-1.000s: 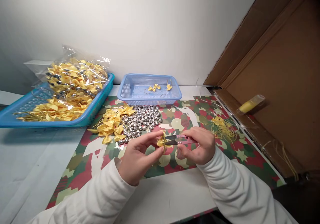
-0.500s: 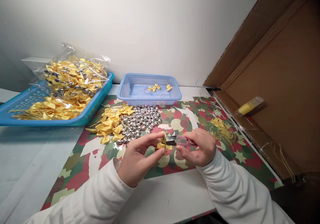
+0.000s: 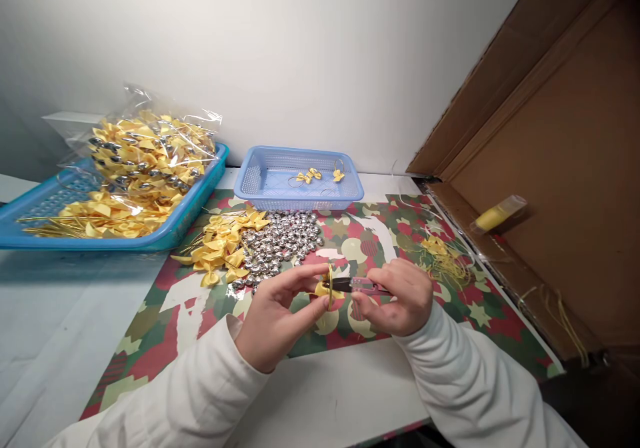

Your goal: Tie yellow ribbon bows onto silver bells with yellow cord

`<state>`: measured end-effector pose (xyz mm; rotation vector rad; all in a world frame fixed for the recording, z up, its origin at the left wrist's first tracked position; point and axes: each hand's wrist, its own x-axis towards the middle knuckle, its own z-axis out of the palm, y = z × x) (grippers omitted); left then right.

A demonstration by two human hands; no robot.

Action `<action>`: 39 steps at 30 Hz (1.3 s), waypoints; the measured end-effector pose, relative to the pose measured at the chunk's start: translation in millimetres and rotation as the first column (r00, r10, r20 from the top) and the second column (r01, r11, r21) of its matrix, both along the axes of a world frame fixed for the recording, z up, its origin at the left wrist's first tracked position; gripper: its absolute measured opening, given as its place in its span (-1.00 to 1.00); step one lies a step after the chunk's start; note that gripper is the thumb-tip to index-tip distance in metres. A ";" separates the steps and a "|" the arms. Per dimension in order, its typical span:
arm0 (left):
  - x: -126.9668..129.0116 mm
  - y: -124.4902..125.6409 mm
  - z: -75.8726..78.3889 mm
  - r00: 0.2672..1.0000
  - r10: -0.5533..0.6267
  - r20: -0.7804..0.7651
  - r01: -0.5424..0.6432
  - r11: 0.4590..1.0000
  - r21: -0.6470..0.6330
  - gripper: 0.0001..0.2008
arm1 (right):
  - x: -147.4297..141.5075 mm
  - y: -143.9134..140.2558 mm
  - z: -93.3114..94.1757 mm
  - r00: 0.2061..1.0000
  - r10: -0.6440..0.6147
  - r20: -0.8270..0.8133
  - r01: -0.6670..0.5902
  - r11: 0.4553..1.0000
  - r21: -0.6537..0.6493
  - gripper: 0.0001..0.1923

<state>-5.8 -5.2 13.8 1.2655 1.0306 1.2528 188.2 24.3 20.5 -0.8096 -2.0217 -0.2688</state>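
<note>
I am pinching a small yellow ribbon bow (image 3: 324,290) with its gold cord loop between thumb and fingers of my left hand (image 3: 273,318), holding it upright so the cord stands clear for the blades. My right hand (image 3: 397,296) is closed around pink thread snips (image 3: 356,284), tips touching the bow. Just beyond my hands, silver bells (image 3: 283,240) and loose bows (image 3: 223,248) are lying within reach on the surface (image 3: 330,395).
</note>
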 end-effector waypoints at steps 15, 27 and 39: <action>-0.4 4.6 0.5 0.995 -0.084 0.054 0.087 0.994 -0.064 -0.78 | 6.2 17.5 -6.9 0.919 -0.184 -0.349 -0.077 0.784 -0.616 -0.65; -2.5 5.9 -1.0 0.928 -0.163 -0.335 0.166 0.986 -0.020 -0.85 | -23.9 10.7 -19.8 0.759 -0.127 -0.639 -0.498 0.519 -0.695 -0.59; -5.4 8.1 3.9 0.943 0.094 -0.319 -0.072 0.994 0.080 -0.75 | -16.7 6.7 -12.6 0.764 -0.033 -0.644 -0.351 0.816 -0.459 -0.61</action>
